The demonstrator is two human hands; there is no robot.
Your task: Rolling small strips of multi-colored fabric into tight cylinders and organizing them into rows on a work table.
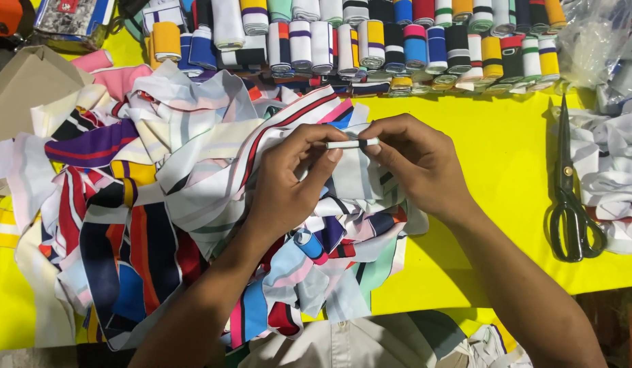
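My left hand and my right hand meet over a heap of striped fabric strips. Between the fingertips of both hands I pinch the top edge of a pale grey and white striped strip, which hangs down below them. The edge looks folded or rolled into a narrow white bar. The heap covers the left half of a yellow table and shows white, red, navy, purple and orange stripes.
Rows of rolled striped ribbing line the table's far edge. Black scissors lie shut at the right, next to a pile of white and grey strips. A clear plastic bag sits far right, brown card far left.
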